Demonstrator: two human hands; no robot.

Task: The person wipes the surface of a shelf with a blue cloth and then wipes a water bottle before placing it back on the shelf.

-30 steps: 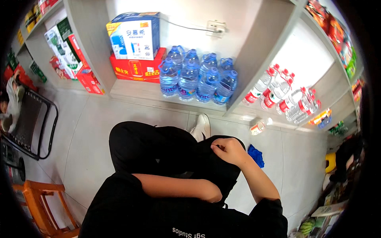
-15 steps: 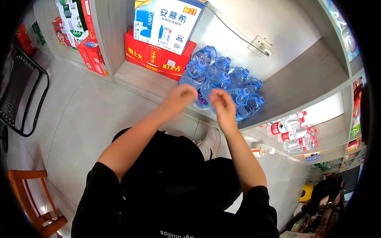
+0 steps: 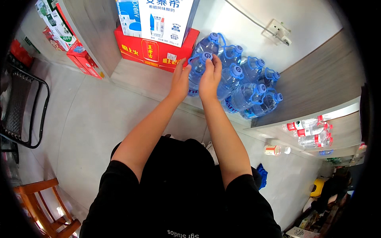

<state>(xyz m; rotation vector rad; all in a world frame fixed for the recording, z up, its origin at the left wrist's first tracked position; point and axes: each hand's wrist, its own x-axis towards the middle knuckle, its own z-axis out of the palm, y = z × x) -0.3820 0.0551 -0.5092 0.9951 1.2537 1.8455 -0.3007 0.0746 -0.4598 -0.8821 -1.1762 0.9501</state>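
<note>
Our left hand (image 3: 180, 82) and right hand (image 3: 209, 81) flank a clear, blue-capped plastic bottle (image 3: 194, 76) (a red cardboard box (image 3: 152, 52) stands left); whether our grip grasps the bottle, we cannot tell.

Print I can make out from my end:
White-and-blue ctn (image 3: 166, 23): lg dark Chinese chars, smaller lines below, Latin caps running up its blue L panel (image 3: 131, 16). Red ctn (image 3: 162, 49) under it: yellow chars, plus a vert. col. in a can emblem (image 3: 150, 50). Blue-capped btls (image 3: 243, 96): Latin letters on labels, partly hidden; round mark on caps. Black shirt (image 3: 178, 206): pale Latin letters, upside down. Red-labelled btls (image 3: 313, 132): print too sm. for me.
</note>
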